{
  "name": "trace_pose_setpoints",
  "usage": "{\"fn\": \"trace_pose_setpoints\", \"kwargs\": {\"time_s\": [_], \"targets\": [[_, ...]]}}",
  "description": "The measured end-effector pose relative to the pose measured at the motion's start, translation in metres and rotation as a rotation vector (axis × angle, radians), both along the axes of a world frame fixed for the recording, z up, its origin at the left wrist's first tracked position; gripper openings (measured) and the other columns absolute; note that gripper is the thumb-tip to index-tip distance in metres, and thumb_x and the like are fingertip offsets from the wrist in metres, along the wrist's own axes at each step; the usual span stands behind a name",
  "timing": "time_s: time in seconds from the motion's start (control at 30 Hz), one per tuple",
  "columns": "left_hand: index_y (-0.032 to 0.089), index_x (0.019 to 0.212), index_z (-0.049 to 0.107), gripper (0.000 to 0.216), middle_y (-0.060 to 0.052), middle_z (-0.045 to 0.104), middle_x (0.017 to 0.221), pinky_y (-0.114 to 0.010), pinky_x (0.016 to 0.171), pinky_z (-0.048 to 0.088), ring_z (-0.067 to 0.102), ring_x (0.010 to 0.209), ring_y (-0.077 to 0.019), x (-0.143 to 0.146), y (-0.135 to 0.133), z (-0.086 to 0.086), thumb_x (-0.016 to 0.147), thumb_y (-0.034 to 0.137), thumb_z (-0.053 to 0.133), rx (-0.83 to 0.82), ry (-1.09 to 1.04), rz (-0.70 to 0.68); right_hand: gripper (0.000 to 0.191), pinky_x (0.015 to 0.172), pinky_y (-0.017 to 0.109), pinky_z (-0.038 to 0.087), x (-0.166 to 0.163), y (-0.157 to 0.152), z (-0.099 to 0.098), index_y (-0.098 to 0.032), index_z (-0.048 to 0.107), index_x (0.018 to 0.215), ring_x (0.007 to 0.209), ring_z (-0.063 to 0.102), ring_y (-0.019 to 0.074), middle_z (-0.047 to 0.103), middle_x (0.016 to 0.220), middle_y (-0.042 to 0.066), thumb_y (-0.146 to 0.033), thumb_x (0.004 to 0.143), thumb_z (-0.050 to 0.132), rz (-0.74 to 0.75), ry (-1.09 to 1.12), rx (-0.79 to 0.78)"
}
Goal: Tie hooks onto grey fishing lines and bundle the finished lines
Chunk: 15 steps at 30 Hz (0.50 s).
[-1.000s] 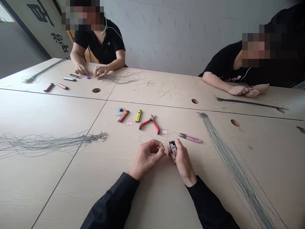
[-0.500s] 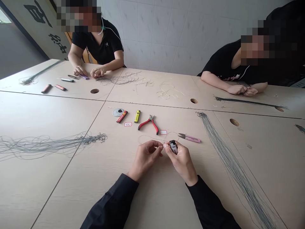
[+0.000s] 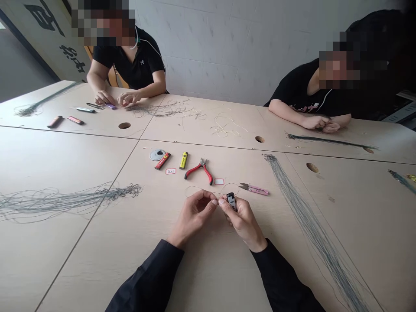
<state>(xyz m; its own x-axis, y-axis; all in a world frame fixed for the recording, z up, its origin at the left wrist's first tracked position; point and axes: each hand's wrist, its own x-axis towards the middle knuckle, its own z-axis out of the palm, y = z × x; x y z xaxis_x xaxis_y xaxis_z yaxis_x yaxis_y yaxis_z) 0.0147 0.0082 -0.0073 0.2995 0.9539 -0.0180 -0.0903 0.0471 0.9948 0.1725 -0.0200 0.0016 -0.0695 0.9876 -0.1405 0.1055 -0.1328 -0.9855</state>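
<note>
My left hand (image 3: 199,213) pinches a thin cord (image 3: 191,188) between thumb and forefinger; the pinched spot is too small to make out. Almost touching it, my right hand (image 3: 242,219) is closed around a black and white lighter (image 3: 231,201), its thumb and fingertip also meeting at the cord. Loops of the cord curve over the table just beyond my fingertips. Pink thread snips (image 3: 255,189) lie past my right hand. Red-handled pliers (image 3: 200,170) rest farther off, jaws pointing away, beside a yellow lighter (image 3: 183,160) and a red lighter (image 3: 162,161).
A bundle of grey-green cords (image 3: 305,216) runs down the right side, another cord bundle (image 3: 81,199) lies left. Two people sit across the table (image 3: 227,268), their hands on cords. Small labels (image 3: 170,171) and a grommet cover (image 3: 155,154) lie ahead; the tabletop has round holes (image 3: 125,125).
The whole view has shifted slightly, so things appear a little farther left. My hands keep their pinch, fingertips now a bit closer, and the lighter stays in my right hand.
</note>
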Motion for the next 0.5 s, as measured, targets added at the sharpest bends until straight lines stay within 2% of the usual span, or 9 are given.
{"fn": "trace_pose_setpoints", "kwargs": {"time_s": [0.13, 0.27, 0.4, 0.5], "targets": [[0.017, 0.083, 0.063, 0.020, -0.001, 0.063, 0.077, -0.023, 0.067, 0.045, 0.058, 0.073, -0.0132, -0.003, 0.001, 0.002, 0.084, 0.036, 0.068, -0.009, 0.010, 0.044, 0.036, 0.048, 0.024, 0.026, -0.002, 0.002, 0.005, -0.017, 0.060, 0.084, 0.052, 0.028, 0.0100, 0.034, 0.060, -0.006, -0.052, 0.091, 0.057, -0.001, 0.008, 0.018], [0.017, 0.081, 0.065, 0.020, -0.001, 0.063, 0.077, -0.024, 0.069, 0.045, 0.057, 0.074, -0.0135, -0.009, 0.002, 0.002, 0.083, 0.037, 0.070, -0.019, -0.010, 0.061, 0.032, 0.054, 0.024, 0.027, -0.005, 0.004, 0.013, -0.016, 0.060, 0.078, 0.058, 0.031, 0.0097, 0.037, 0.064, -0.004, -0.045, 0.091, 0.059, 0.131, 0.044, 0.057], [0.019, 0.081, 0.065, 0.020, 0.001, 0.056, 0.068, -0.023, 0.067, 0.042, 0.051, 0.068, -0.0114, -0.017, 0.002, -0.001, 0.085, 0.038, 0.069, -0.083, -0.030, 0.100, 0.032, 0.050, 0.025, 0.022, -0.001, -0.003, 0.031, -0.017, 0.058, 0.074, 0.054, 0.027, 0.0086, 0.034, 0.062, -0.005, -0.044, 0.090, 0.059, 0.164, 0.089, -0.039], [0.019, 0.079, 0.064, 0.021, 0.001, 0.055, 0.069, -0.023, 0.066, 0.041, 0.049, 0.066, -0.0110, -0.022, 0.003, -0.002, 0.083, 0.038, 0.070, -0.149, -0.110, 0.168, 0.033, 0.049, 0.025, 0.023, 0.016, -0.021, 0.051, -0.016, 0.061, 0.077, 0.052, 0.030, 0.0086, 0.037, 0.059, -0.005, -0.046, 0.090, 0.061, 0.181, 0.101, -0.123]]}}
